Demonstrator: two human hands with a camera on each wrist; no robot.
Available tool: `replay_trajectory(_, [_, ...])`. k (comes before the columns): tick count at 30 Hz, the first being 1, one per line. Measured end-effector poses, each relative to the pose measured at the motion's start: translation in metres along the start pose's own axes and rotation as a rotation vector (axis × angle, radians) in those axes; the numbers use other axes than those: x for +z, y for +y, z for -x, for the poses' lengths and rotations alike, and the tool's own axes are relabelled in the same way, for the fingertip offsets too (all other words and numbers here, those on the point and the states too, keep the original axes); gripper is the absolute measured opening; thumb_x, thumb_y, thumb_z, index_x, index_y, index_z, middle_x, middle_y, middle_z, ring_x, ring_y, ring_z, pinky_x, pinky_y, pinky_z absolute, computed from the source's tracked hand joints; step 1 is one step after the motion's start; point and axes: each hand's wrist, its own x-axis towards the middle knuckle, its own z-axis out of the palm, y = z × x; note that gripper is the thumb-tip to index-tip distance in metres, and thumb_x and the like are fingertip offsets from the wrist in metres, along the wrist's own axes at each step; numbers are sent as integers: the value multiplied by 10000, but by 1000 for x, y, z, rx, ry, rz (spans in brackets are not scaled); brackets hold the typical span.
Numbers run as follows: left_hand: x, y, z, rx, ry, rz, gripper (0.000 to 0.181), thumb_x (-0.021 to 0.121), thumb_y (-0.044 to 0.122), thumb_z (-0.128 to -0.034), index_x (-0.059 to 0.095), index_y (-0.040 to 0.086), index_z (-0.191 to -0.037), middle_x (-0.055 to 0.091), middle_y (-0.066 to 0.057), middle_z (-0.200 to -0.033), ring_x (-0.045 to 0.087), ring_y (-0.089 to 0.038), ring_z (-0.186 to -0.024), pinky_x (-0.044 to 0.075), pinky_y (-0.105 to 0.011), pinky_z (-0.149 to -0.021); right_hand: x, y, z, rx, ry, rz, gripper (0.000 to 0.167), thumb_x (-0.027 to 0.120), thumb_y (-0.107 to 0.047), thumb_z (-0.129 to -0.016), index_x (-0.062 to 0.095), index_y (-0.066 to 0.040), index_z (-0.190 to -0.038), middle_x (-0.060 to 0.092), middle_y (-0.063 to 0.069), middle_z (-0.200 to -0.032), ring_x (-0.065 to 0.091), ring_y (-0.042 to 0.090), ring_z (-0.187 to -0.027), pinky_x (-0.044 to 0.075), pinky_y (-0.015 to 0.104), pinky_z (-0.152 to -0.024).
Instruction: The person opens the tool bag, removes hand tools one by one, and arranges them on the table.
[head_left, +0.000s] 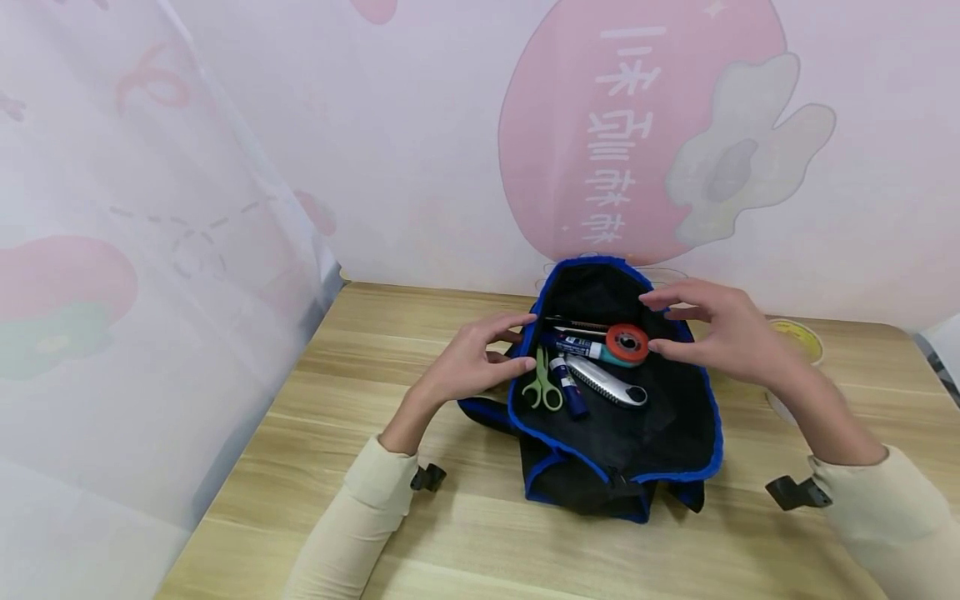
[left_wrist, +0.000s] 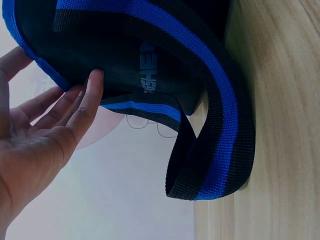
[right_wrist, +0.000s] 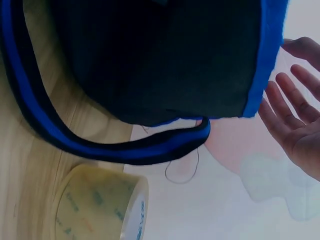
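Hands, two: left hand (head_left: 474, 360) and right hand (head_left: 723, 331), loosely spread at opposite sides of the bag (head_left: 667, 437), gripping nothing evident. Bag: gaped open right of centre, scissors (head_left: 542, 377) inside. Step was apparently spreading it; next move probably called for pinching its rim (head_left: 717, 429).

A sheet-screened corner with a table; whether home or studio is unclear. A pale wood-grain table (head_left: 300, 467) lies below the left hand (head_left: 480, 354) and right hand (head_left: 720, 333); white, pink-printed sheets (head_left: 420, 183) hang beyond both and left of the left hand.
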Motion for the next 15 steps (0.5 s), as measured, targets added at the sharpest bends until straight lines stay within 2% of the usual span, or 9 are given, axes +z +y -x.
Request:
replay_trajectory(3, [0, 0, -1, 2, -1, -4, 635, 770, 202, -1005, 532, 71, -1580, 542, -115, -1616, 655, -339, -1355, 645, -422, -997, 6, -1, -7, -5, -34, 41, 562, 899, 46, -808, 723, -70, -1329, 740, 54, -1288, 638, -53, -1186, 575, 123, -967])
replay_trajectory(7, [0, -1, -1, 3, -2, -6, 639, 770, 207, -1006, 530, 73, -1582, 541, -111, -1618, 654, -334, -1356, 642, -430, -1003, 15, 0, -14, 34, -107, 64, 558, 903, 2, -826, 713, -77, -1345, 734, 132, -1317, 687, 189, -1224, 647, 369, -973])
replay_trajectory(10, [0, 0, -1, 5, -3, -5, 640, 770, 206, -1005, 529, 70, -1582, 541, -114, -1616, 655, -336, -1354, 642, -430, -1003, 22, 0, -20, 80, -172, 52, 548, 881, -31, -865, 690, -63, -1378, 710, 158, -1359, 685, 331, -1249, 623, 536, -989])
replay_trajectory(15, [2, 0, -1, 13, -1, -5, 637, 771, 199, -1004, 531, 61, -1578, 545, -123, -1611, 660, -342, -1347, 648, -419, -990, 32, 2, -26, 146, -253, 91, 563, 847, -84, -913, 644, -47, -1437, 696, 171, -1403, 682, 373, -1271, 618, 552, -998])
